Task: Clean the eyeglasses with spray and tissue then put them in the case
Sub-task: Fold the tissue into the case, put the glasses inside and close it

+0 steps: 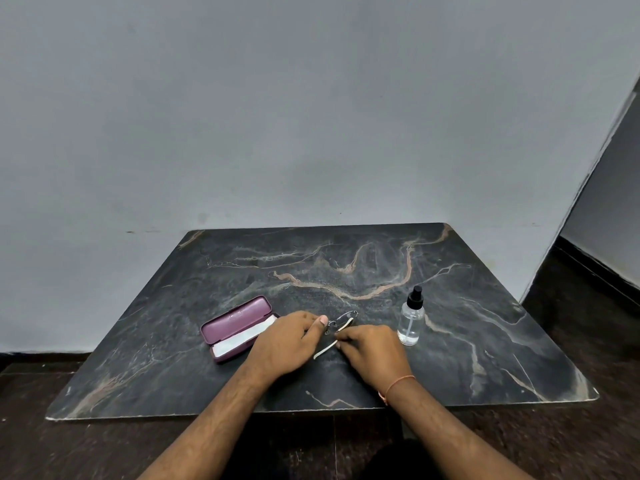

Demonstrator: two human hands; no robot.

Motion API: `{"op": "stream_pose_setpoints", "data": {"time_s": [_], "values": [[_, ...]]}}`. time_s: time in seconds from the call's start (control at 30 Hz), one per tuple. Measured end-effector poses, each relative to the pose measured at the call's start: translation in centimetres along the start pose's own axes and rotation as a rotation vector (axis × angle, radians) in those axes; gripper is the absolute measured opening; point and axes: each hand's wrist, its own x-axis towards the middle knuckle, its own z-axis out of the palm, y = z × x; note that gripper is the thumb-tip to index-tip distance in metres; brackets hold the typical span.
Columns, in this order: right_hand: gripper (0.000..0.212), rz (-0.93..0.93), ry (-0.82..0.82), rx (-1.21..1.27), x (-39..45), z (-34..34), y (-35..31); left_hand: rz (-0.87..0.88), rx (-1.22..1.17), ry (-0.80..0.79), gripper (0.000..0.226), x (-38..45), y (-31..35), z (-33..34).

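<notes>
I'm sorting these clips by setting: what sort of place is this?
Probably a plain room in a home: a dark marble table against a bare grey wall, holding only a glasses case and spray bottle.

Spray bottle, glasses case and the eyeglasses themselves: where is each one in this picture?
spray bottle (pixel 410 322): head view, on its clear body below the black pump.
glasses case (pixel 232 323): head view, on the inside of its open purple lid.
eyeglasses (pixel 343 325): head view, on the pale temple arm between the two hands.
</notes>
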Motion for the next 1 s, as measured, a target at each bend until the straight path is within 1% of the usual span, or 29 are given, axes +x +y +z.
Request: {"op": "stream_pose_setpoints", "data": {"time_s": [0.17,0.23,0.3,0.37,0.47,0.57,0.7,0.73,0.83,0.9,0.97,1.0], "values": [[0.022,0.179,-0.020,0.172,0.1,-0.2,-0.6,-0.014,-0.011,-0.002,0.059,0.2,0.1,0.1],[0.021,0.266,-0.004,0.251,0.2,-0.3,-1.0,-0.027,-0.032,0.006,0.061,0.2,0.1,0.1],[0.015,0.352,0.025,0.335,0.4,-0.4,-1.4,-0.030,-0.052,0.010,0.065,0.3,0.2,0.0],[0.013,0.418,0.036,0.408,0.5,-0.5,-1.6,-0.039,-0.070,0.006,0.061,0.3,0.6,-0.2],[0.024,0.486,0.023,0.472,0.6,-0.8,-1.8,-0.060,-0.128,-0.009,0.054,0.4,1.0,-0.3],[0.036,0.520,0.027,0.483,0.9,-0.7,-1.9,-0.084,-0.175,0.001,0.055,0.3,1.4,-0.4],[0.039,0.568,-0.016,0.561,1.2,-1.2,-1.9,-0.147,-0.319,0.016,0.059,0.1,1.6,-0.4],[0.039,0.583,-0.027,0.588,1.3,-1.3,-2.0,-0.159,-0.319,0.030,0.061,0.1,1.3,-0.3],[0.035,0.607,-0.067,0.622,1.6,-1.5,-2.2,-0.154,-0.185,0.078,0.064,0.0,0.3,-0.1],[0.027,0.617,-0.089,0.628,1.8,-1.5,-2.2,-0.113,-0.108,0.127,0.055,-0.2,-0.5,-0.2],[0.022,0.617,-0.097,0.642,1.9,-1.5,-2.1,-0.078,-0.062,0.239,0.041,-0.8,-1.9,-0.8],[0.020,0.611,-0.098,0.656,2.0,-1.4,-2.0,-0.065,-0.053,0.315,0.039,-1.4,-2.8,-1.1]]}}
